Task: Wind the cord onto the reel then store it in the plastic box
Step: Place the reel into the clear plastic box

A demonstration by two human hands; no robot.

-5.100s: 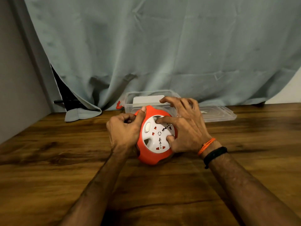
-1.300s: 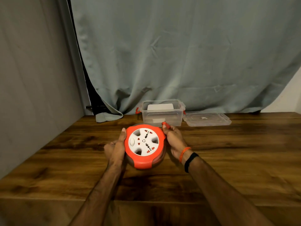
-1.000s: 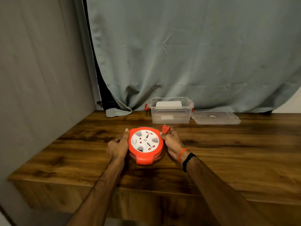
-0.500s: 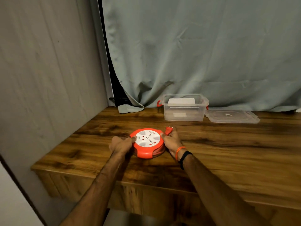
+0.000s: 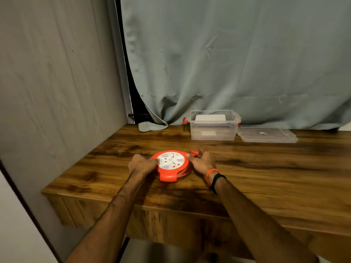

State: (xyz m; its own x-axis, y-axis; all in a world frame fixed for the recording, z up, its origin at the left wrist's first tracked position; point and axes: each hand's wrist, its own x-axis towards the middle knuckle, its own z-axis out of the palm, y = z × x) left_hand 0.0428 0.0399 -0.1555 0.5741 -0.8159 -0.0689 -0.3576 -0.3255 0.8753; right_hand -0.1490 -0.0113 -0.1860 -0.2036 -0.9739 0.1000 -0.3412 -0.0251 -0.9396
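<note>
Reel [image 5: 171, 165] flat between both gripping hands

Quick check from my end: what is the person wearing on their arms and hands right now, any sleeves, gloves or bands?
Both forearms are bare, with no sleeves in view and no gloves. The left hand and its wrist carry nothing. The right hand has two bands at the wrist: a thin orange band nearer the hand, and a wider black band just behind it. No rings can be made out.
</note>
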